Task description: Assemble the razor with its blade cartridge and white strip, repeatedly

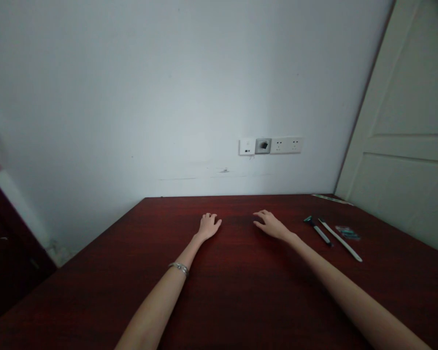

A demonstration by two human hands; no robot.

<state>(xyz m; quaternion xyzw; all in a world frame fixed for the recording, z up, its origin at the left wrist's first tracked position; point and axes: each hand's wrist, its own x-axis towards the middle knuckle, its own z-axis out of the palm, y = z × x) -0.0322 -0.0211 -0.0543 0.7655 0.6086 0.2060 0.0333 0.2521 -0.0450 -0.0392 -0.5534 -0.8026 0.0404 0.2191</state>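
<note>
My left hand [209, 226] rests palm down toward the far side of the dark red wooden table [233, 291], thumb apart from the fingers, holding nothing. A silvery bracelet [180, 267] circles that wrist. Across from it, my right hand [270, 225] is over the table with thumb and fingers apart, also with nothing in it. Nearest to the right hand, on its right, lies a razor [319, 232] with a grey handle and green head. Beside the razor is a slim white toothbrush-like stick [341, 240] with a dark tip. A small clear packet [347, 233] with greenish contents lies farther right.
A thin patterned strip [332, 199] lies at the table's far right corner. White wall sockets [286, 145] and a grey dial plate [263, 146] sit above the back edge. A pale panelled door [409, 146] borders the right side; dark furniture [10, 253] stands left.
</note>
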